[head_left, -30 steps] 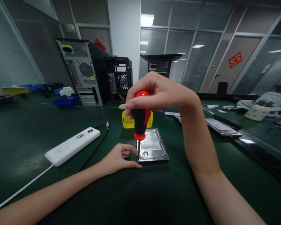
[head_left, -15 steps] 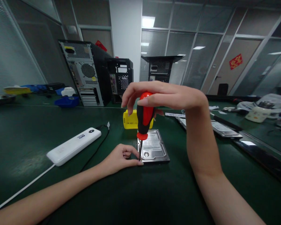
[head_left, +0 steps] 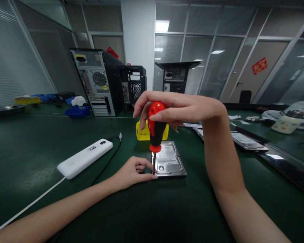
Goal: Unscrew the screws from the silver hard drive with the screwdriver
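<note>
A silver hard drive (head_left: 170, 162) lies flat on the dark green table (head_left: 147, 209). My right hand (head_left: 177, 109) grips the top of a red and black screwdriver (head_left: 155, 130), which stands upright with its tip at the drive's near left corner. My left hand (head_left: 133, 172) rests on the table against the drive's left edge, thumb and forefinger around the screwdriver's shaft near the tip. A yellow box (head_left: 144, 132) sits just behind the drive.
A white power bank (head_left: 85, 158) with a black cable lies to the left. Computer towers (head_left: 97, 82) stand at the back, with a blue tray (head_left: 77, 111) beside them. Flat boards (head_left: 244, 140) and a pale device (head_left: 286, 124) lie to the right.
My right hand has shifted its fingers around the screwdriver's handle, as if turning it. The tip stays at the same corner. My left hand has not moved.
</note>
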Demonstrator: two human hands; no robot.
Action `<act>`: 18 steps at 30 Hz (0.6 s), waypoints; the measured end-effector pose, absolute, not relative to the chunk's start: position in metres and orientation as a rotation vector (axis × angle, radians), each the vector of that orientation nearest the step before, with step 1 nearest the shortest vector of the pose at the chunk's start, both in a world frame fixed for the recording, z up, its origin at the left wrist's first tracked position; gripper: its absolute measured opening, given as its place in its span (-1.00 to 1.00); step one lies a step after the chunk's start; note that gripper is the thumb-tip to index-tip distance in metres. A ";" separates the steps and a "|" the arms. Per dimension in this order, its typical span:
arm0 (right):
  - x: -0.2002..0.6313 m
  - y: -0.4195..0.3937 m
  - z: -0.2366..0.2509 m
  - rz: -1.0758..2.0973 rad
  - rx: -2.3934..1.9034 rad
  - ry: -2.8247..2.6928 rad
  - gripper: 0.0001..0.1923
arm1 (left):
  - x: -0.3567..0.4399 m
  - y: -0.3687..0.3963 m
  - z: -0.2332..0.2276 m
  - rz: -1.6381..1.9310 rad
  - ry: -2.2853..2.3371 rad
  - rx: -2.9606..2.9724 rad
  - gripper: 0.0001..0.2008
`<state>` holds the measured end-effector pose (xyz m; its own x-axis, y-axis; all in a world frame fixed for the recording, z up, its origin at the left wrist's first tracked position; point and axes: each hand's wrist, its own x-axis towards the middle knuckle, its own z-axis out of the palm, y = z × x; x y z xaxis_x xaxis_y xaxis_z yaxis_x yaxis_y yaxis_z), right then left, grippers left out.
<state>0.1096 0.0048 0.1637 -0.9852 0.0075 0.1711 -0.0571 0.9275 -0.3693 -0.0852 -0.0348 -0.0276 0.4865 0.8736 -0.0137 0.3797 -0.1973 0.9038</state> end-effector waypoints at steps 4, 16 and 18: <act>0.104 0.003 0.162 0.557 0.005 -2.796 -0.72 | -0.085 -0.033 -0.033 0.708 1.054 1.773 -0.67; 0.102 0.004 0.158 0.817 -0.162 -2.740 -0.64 | -0.084 -0.036 -0.033 0.811 1.075 1.917 -0.74; 0.104 0.005 0.158 0.911 -0.125 -2.739 -0.66 | -0.085 -0.036 -0.034 0.827 1.061 1.922 -0.75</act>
<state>0.1039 0.0051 0.1580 -0.9647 0.1595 0.2095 0.0023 0.8006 -0.5992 -0.0852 -0.0357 -0.0343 0.4411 0.8816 0.1680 0.3777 -0.3522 0.8564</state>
